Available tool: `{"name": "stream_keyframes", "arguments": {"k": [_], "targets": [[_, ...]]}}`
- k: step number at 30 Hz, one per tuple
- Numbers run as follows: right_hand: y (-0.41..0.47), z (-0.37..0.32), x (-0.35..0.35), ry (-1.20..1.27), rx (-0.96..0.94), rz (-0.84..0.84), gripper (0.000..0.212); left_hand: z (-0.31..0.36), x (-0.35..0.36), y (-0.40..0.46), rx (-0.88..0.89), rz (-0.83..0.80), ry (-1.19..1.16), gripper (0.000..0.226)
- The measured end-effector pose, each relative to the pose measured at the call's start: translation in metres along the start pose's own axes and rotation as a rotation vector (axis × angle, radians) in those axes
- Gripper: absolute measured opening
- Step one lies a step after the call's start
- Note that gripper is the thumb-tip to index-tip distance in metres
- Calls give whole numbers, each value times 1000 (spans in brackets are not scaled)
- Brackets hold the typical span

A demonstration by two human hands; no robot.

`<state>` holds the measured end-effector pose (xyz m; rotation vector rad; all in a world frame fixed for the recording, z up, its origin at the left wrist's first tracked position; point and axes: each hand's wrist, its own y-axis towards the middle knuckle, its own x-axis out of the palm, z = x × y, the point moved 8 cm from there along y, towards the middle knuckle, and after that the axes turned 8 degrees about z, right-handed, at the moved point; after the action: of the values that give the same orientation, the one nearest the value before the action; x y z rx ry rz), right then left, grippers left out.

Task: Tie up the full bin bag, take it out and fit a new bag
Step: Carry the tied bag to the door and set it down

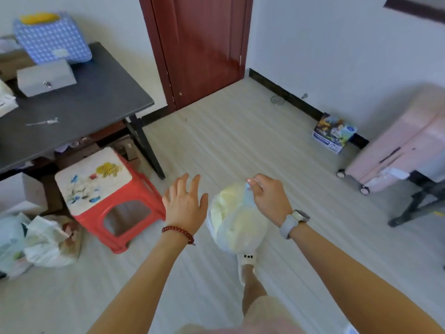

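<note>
Right hand [269, 198] pinching the bin bag [237, 220] by its gathered top, hanging clear above the floor [240, 141]; left hand [184, 203] spread, empty, just beside. Could slip or tear from so slight a grip, spilling rubbish.

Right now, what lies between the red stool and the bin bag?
In the head view, the open left hand hangs between the red stool and the bin bag.

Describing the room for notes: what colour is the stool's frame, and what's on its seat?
Head view: the stool has a red frame and a white, flower-patterned seat.
</note>
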<state>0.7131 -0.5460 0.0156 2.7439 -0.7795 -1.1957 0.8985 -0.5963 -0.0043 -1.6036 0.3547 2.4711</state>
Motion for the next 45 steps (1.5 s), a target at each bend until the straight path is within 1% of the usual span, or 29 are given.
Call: {"name": "stream_keyframes", "arguments": {"k": [1, 3, 5, 9, 12, 15, 18, 21, 23, 24, 27, 28, 31, 35, 38, 41, 45], "targets": [[30, 5, 8, 6, -9, -28, 34, 2, 5, 28, -30, 8, 2, 49], [86, 12, 22, 15, -28, -88, 39, 7, 13, 80, -102, 18, 2, 48], [141, 16, 31, 25, -40, -131, 44, 18, 17, 132, -125, 30, -4, 48], [237, 17, 59, 18, -48, -220, 47, 24, 18, 217, -165, 77, 0, 49], [308, 19, 88, 4, -88, -263, 47, 5, 25, 270, -243, 99, 4, 46], [381, 19, 124, -11, -123, -299, 42, -25, 37, 331, -317, 101, 11, 47], [455, 17, 168, -6, -147, -313, 47, -52, 44, 410, -336, 130, 9, 47], [532, 10, 218, -30, -133, -350, 39, -79, 46, 502, -340, 128, -7, 47], [577, 1, 254, -55, -136, -409, 32, -96, 43, 559, -353, 131, -3, 46], [597, -4, 272, -61, -141, -438, 31, -104, 39, 585, -358, 141, 0, 46], [653, -23, 321, -52, -154, -486, 41, -132, 31, 650, -395, 169, -12, 45], [670, -29, 338, -44, -158, -499, 41, -144, 29, 670, -418, 173, -17, 45], [723, -46, 393, -3, -150, -545, 32, -181, 30, 727, -486, 183, -23, 46], [793, -62, 478, 24, -135, -631, 26, -235, 40, 804, -579, 219, -51, 48], [836, -57, 557, 23, -123, -718, 37, -280, 64, 866, -664, 231, -68, 50], [863, -39, 644, -20, -118, -832, 26, -331, 100, 931, -707, 253, -90, 53], [881, -4, 757, -99, -209, -971, 29, -398, 161, 998, -742, 262, -94, 59]]}}
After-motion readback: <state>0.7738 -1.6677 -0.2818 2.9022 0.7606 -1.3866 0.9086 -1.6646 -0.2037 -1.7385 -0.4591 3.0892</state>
